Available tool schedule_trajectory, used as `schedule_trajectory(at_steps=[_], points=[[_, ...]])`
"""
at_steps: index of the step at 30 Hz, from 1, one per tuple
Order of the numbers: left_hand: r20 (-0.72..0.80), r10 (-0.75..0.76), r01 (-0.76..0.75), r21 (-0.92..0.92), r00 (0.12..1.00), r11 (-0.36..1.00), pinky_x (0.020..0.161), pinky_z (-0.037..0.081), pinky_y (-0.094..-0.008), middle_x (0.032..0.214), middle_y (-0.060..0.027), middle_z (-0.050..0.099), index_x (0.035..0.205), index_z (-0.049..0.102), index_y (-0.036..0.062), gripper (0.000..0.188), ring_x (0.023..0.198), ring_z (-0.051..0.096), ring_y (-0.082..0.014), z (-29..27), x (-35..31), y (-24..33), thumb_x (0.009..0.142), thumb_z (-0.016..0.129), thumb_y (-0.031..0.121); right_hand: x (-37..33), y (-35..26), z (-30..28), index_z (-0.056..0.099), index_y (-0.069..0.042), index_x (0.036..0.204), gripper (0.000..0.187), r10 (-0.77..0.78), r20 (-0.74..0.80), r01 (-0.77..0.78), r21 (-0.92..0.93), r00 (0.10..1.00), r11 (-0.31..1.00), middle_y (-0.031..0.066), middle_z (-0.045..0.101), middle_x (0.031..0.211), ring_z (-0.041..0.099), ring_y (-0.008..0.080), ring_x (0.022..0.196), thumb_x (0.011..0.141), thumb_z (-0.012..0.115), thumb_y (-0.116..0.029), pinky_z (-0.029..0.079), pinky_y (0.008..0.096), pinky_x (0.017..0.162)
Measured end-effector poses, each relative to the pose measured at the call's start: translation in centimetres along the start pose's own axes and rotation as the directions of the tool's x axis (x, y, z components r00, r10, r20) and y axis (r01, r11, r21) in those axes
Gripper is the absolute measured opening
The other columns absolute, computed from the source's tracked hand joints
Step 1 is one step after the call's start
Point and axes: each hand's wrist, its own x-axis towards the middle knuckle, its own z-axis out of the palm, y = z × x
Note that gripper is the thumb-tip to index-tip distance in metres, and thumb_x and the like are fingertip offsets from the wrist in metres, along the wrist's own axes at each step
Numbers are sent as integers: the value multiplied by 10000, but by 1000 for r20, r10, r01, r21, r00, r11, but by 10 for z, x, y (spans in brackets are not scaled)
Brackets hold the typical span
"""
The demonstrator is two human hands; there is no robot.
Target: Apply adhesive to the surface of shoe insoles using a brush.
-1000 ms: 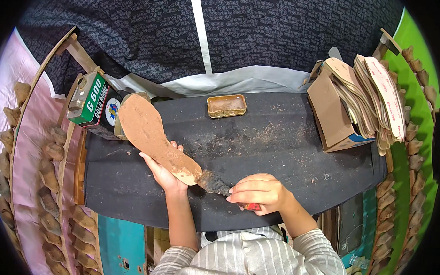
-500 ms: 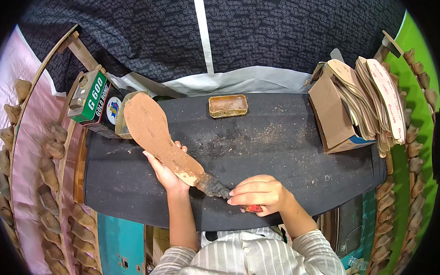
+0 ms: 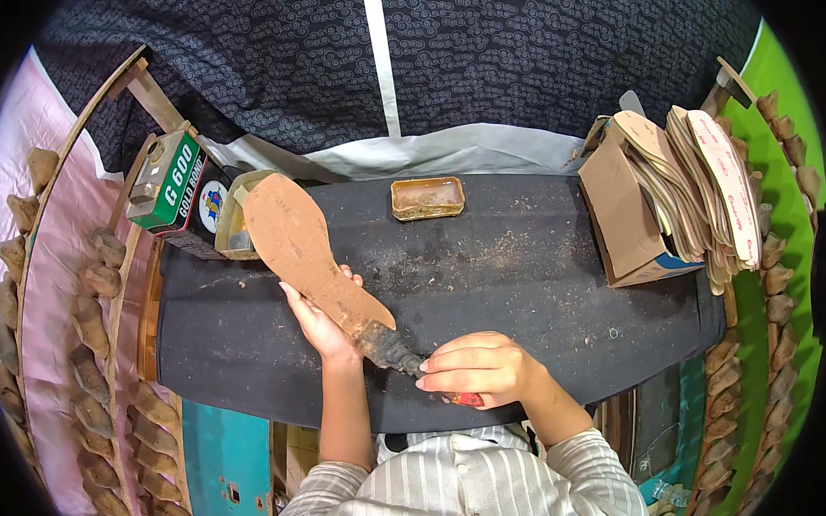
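Note:
A brown shoe insole slants across the left half of the table, its wide end up and to the left. My left hand is closed on its narrow middle, thumb on one edge and fingertips showing past the other. In my right hand is a brush with a red handle and dark, caked bristles. The fingers wrap its handle from above, and the bristles touch the insole's heel end, hiding that end's tip.
A brown-stained rectangular tray sits at the table's back middle. A green-and-black metal can and a plastic tub stand back left. A cardboard box with stacked insoles is back right. Racks of shoe lasts flank the table.
The insole has shifted slightly to the right. The brush and my right hand have moved a little left, with the bristles farther up the heel, covering the pale patch there.

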Motion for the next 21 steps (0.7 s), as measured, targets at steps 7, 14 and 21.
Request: schedule_trajectory(at_steps=[7, 14, 21], points=[[73, -6, 13, -99, 997, 995, 711, 479, -365, 928, -88, 541, 1208, 458, 65, 555, 817, 549, -216, -8, 4, 3, 964, 282, 531, -2, -3, -10, 687, -44, 928, 332, 39, 35, -40, 22, 999, 999, 97, 654, 937, 658, 254, 814, 603, 673, 24, 550, 331, 670], [52, 45, -41, -70, 998, 997, 707, 472, -355, 902, -83, 537, 1193, 463, 57, 561, 806, 540, -213, -3, 3, 6, 961, 286, 537, 0, -3, -4, 688, -42, 917, 311, -1, 9, 1, 0, 1000, 1000, 89, 657, 922, 661, 244, 790, 609, 693, 4, 549, 327, 654], [38, -11, 14, -96, 999, 995, 705, 469, -352, 898, -84, 535, 1190, 464, 53, 568, 807, 538, -213, -8, 3, 5, 960, 286, 541, -1, 2, -12, 691, -47, 926, 312, 24, -7, -24, 10, 1000, 1000, 88, 654, 948, 662, 238, 795, 615, 716, -32, 550, 326, 656]])
